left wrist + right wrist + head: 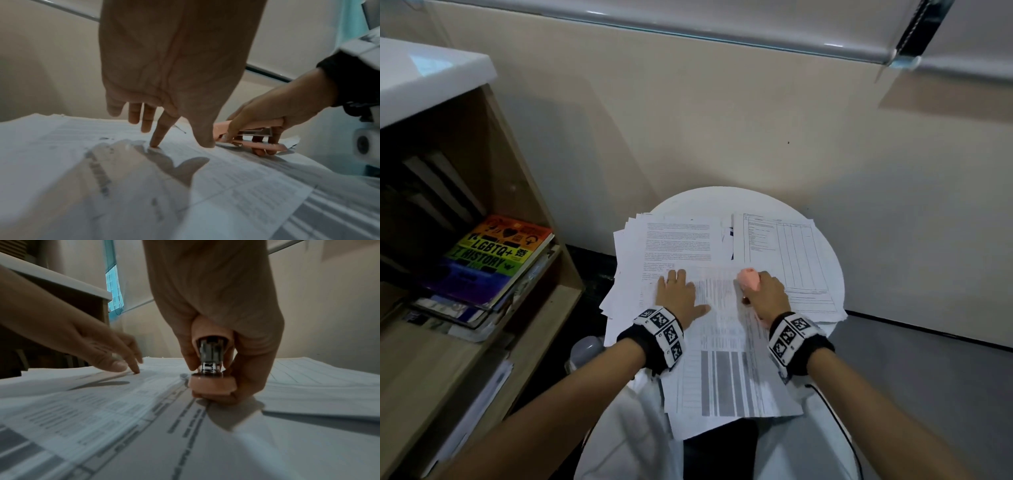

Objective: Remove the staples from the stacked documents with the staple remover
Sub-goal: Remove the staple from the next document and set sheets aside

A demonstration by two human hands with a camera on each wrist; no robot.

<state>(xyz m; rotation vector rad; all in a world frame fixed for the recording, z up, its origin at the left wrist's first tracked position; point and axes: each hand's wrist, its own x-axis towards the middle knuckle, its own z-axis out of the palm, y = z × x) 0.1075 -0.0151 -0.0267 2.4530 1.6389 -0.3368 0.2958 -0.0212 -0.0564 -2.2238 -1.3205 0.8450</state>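
Staple removal in progress on the top document (726,308).
Left hand (678,294) flat, pinning paper; right hand (765,294) grips the pink staple remover (211,382), which next needs sliding under a staple.

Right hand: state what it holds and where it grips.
The right hand grips the pink staple remover around its body, fingers curled underneath. The left hand holds nothing; it presses the top document.

A round white table (822,246) stands against the wall. Loose stacks of papers (678,240) cover most of it, one pile at left, another at right (784,253), and a printed sheet (726,363) that seems to overhang the near edge.
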